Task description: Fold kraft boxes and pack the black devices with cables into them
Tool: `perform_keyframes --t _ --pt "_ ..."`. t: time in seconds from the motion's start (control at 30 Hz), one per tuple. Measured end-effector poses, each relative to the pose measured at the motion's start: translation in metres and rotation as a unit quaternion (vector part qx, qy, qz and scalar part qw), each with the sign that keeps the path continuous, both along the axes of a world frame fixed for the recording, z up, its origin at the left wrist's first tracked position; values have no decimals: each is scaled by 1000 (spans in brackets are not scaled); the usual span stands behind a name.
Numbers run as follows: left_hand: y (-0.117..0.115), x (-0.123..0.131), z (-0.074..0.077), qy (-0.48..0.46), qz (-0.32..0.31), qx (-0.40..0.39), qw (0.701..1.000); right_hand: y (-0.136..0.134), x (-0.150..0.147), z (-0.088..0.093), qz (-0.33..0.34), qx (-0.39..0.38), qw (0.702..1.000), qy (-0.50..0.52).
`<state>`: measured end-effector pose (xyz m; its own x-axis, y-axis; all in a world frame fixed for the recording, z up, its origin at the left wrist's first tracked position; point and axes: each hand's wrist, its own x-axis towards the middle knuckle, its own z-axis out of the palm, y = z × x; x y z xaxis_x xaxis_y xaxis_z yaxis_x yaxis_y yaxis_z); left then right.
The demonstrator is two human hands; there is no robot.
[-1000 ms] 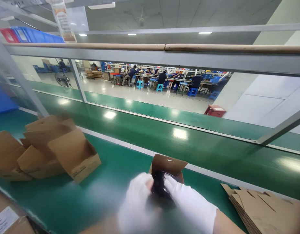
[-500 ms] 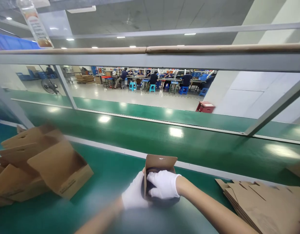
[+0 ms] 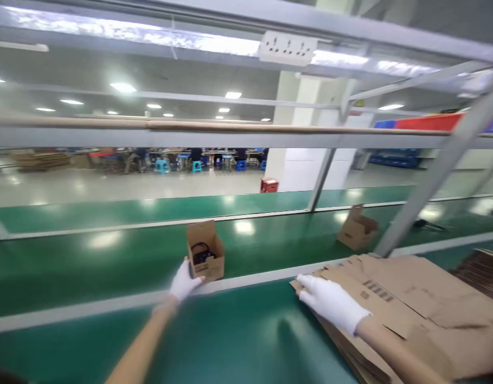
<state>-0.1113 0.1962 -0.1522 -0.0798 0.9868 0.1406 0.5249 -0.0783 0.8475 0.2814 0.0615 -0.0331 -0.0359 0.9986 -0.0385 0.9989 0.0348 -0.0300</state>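
Observation:
My left hand, in a white glove with bare fingertips, grips the lower front of an open cardboard box. The box stands upright at the near edge of the far green belt, its lid flap raised. Inside lies a black item with a cable; its kind is not clear. My right hand, gloved the same way, is at the left corner of a stack of flattened cardboard boxes. Its fingers close on the edge of the top one, the thumb partly hidden.
Another open cardboard box stands on the far belt, beside a slanted metal post. A dark cable lies behind that post. A white rail divides the near belt from the far one. A power strip hangs overhead.
The view has swung right. My left hand has carried the box forward to the far belt. My right hand has come out of the box and moved right to the flattened boxes.

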Motion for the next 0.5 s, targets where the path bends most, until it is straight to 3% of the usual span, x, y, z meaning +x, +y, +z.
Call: perform_keyframes --t 0.1,0.23,0.37,0.5 --pt "18 7 -10 46 96 -14 994 24 60 6 -158 -6 987 -27" --pt "2 34 -22 64 196 26 978 48 105 -6 -232 -40 972 -12" --pt "-20 64 -31 52 165 28 985 52 92 -39 -181 -53 982 13" --pt "-38 81 -19 41 95 -24 994 31 47 -76 -132 -31 991 15"
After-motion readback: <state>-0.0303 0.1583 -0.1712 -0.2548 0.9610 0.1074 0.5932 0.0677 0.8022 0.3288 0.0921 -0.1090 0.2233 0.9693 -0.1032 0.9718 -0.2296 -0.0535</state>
